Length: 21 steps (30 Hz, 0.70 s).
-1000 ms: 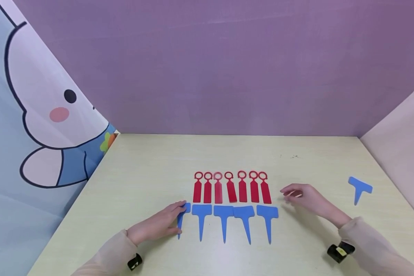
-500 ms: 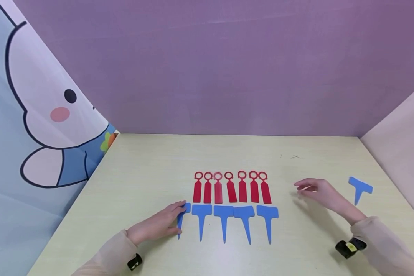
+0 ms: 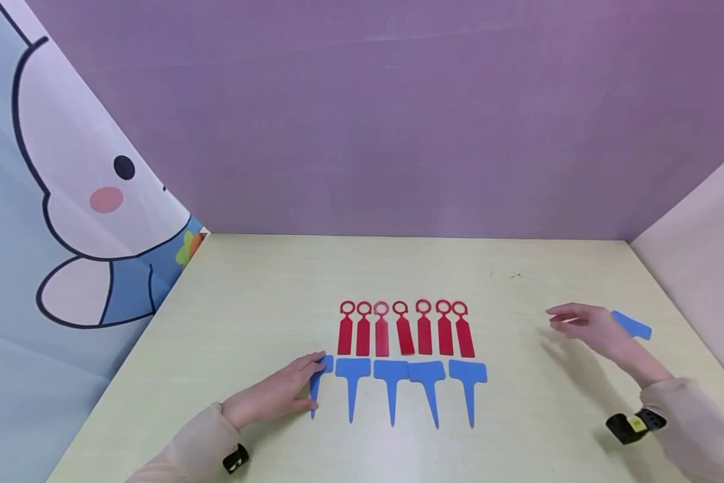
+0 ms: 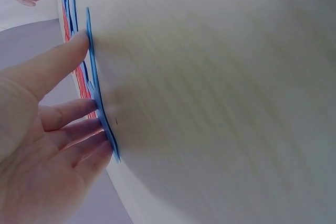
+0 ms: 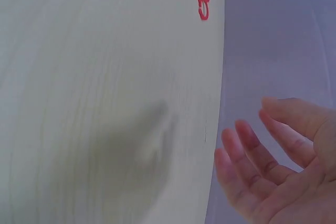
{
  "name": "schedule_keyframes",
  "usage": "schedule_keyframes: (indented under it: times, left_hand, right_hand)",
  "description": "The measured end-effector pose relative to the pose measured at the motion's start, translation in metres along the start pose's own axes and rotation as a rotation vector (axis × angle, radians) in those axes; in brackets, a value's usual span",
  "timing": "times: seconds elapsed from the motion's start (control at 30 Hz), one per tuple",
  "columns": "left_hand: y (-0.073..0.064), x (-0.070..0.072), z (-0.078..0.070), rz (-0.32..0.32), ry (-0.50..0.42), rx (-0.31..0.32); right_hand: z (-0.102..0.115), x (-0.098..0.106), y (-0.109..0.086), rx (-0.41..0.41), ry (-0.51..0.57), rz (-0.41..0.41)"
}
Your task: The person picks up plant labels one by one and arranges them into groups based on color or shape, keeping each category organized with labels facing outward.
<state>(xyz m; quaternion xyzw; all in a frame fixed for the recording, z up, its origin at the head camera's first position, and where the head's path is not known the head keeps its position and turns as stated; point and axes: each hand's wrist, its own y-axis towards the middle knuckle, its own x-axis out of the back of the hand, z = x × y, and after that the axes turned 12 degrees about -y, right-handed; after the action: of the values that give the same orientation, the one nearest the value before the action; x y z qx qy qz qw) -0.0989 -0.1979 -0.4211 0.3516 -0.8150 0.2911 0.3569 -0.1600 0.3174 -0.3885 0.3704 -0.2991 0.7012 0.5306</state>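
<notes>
My left hand (image 3: 280, 389) rests on a blue T-shaped plant label (image 3: 327, 364) at the left end of a row. In the left wrist view its thumb and fingertips touch that label (image 4: 93, 64), fingers fairly straight. Several more blue plant labels (image 3: 353, 367) lie to its right, stems toward me; two in the middle (image 3: 400, 370) touch or overlap. Raised over the table at right, my right hand (image 3: 597, 332) has loosely bent fingers and holds nothing, as the right wrist view shows too. Another blue plant label (image 3: 633, 327) lies behind it, stem hidden by the hand.
Just beyond the blue row lies a row of several red ring-topped tags (image 3: 382, 339). The pale wooden table (image 3: 265, 288) ends at a purple wall (image 3: 386, 134). A cartoon-printed cloth (image 3: 96, 282) hangs at left, a pale one (image 3: 706, 248) at right.
My right hand has moved right and slightly away from me, from beside the red tags to over the lone blue label's stem. My left hand has stayed in place.
</notes>
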Motion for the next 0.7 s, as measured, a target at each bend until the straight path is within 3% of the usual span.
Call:
schedule_keyframes:
  times: [0.4, 0.7]
  left_hand:
    - [0.001, 0.0, 0.001, 0.006, -0.002, 0.012]
    - [0.001, -0.001, 0.002, 0.005, -0.002, 0.006]
  right_hand:
    - [-0.027, 0.015, -0.005, 0.004, 0.094, -0.058]
    - [-0.056, 0.025, -0.007, -0.02, 0.089, -0.036]
